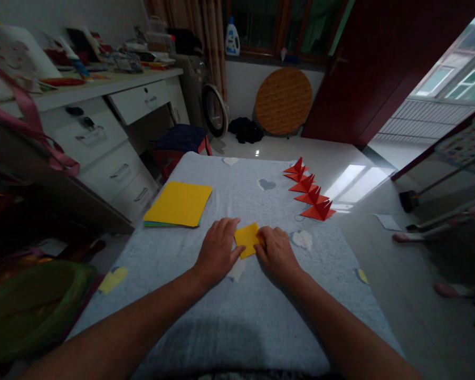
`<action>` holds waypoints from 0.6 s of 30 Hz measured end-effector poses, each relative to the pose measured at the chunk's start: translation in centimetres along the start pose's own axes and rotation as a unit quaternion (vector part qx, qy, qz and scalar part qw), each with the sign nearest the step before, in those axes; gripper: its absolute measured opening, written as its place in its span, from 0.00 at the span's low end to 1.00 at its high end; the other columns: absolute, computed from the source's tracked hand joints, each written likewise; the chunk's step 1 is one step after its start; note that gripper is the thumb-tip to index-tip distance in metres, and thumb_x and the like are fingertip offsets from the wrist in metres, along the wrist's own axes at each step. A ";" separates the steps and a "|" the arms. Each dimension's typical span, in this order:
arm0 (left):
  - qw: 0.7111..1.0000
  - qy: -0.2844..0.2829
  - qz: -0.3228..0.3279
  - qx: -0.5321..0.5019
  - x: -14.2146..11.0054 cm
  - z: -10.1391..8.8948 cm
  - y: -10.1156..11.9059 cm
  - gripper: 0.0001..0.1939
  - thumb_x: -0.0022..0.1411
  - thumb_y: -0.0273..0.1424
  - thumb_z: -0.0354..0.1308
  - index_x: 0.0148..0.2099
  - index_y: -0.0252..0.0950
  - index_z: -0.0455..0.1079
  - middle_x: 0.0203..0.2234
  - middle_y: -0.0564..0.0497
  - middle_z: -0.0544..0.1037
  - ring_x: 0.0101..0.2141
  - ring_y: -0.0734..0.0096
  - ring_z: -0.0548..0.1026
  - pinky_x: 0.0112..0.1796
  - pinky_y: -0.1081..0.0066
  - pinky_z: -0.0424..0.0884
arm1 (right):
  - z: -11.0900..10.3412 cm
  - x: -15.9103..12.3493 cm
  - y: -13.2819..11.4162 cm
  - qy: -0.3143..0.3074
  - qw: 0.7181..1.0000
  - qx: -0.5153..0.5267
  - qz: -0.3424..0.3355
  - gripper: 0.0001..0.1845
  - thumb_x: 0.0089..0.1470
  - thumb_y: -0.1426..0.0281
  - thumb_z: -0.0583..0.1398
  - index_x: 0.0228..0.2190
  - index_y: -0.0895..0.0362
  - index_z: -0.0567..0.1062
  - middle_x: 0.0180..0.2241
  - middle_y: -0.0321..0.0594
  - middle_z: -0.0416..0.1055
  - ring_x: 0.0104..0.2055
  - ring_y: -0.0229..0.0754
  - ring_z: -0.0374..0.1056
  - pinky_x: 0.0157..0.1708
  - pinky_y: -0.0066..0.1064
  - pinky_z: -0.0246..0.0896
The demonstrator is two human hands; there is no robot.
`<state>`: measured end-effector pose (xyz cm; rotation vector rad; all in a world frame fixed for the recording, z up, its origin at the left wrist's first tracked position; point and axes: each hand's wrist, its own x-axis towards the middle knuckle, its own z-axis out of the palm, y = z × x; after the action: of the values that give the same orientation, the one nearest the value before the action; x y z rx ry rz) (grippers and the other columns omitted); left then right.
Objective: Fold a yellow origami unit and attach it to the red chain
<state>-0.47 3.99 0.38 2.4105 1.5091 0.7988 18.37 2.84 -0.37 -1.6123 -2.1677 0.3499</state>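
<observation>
Item one: a small folded yellow paper [246, 240], flat on the worktop [229, 322] between your two hands; it serves as the clock's centre, with 12 o'clock pointing away from you. Shape: nearly square, with no clear long axis. Lie: turned slightly counterclockwise, its left edge running toward between 11 and 12 o'clock, its far edge rising toward between 2 and 3. Right edge partly covered by your fingers.

Item two: your left hand [218, 247], at 9 o'clock. Fingers parted from the thumb; thumb tip on the paper's near-left part, index fingertip by its far-left corner.

Item three: your right hand [277, 249], at 3 o'clock. Fingers curled and closed with the thumb on the paper's right edge.

Item four: a stack of square paper sheets [178, 205], at 10 o'clock, well apart from the folded piece; yellow on top, green and blue edges showing beneath.

Item five: a row of red folded paper figures [313, 197], between 1 and 2 o'clock, pointed tips up, the row running away toward 11 o'clock.

Item six: a pale blue cloth [340, 274] with heart shapes, covering the worktop.
</observation>
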 end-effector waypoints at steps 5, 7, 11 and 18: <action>0.972 -0.138 0.164 0.094 -1.6 -0.6 0.9 0.04 0.65 0.24 0.55 0.40 0.35 0.71 0.36 0.47 0.76 0.40 0.60 0.74 0.43 0.59 0.74 | -0.5 0.0 -0.5 0.023 0.998 -0.066 -0.006 0.07 0.57 0.71 0.59 0.39 0.55 0.74 0.44 0.47 0.70 0.46 0.52 0.61 0.46 0.43 0.55; 0.963 -0.152 0.198 0.100 -2.4 -0.5 0.9 0.09 0.65 0.25 0.56 0.48 0.32 0.70 0.42 0.44 0.77 0.43 0.59 0.75 0.44 0.60 0.75 | -0.8 -0.1 -0.5 0.026 0.997 -0.060 -0.041 0.07 0.59 0.72 0.58 0.39 0.54 0.76 0.48 0.46 0.70 0.49 0.52 0.60 0.48 0.43 0.54; 0.954 -0.141 0.246 0.101 -3.6 -0.4 0.1 0.20 0.66 0.29 0.57 0.58 0.28 0.65 0.52 0.39 0.74 0.54 0.55 0.72 0.53 0.59 0.71 | -1.6 -0.6 -0.3 -0.044 0.986 0.009 -0.163 0.11 0.60 0.75 0.56 0.40 0.55 0.77 0.43 0.42 0.75 0.46 0.47 0.64 0.48 0.41 0.56; 0.955 -0.130 0.252 0.087 -3.8 -0.5 -0.6 0.21 0.67 0.32 0.56 0.60 0.30 0.64 0.54 0.40 0.74 0.57 0.56 0.71 0.56 0.59 0.69 | -2.3 -1.2 -0.5 -0.085 0.972 0.028 -0.216 0.14 0.60 0.74 0.55 0.43 0.56 0.78 0.44 0.42 0.79 0.50 0.48 0.67 0.56 0.44 0.51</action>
<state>-2.49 0.90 -0.77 2.9435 0.9095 0.4054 19.31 1.38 1.70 -1.0688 -2.5342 0.4183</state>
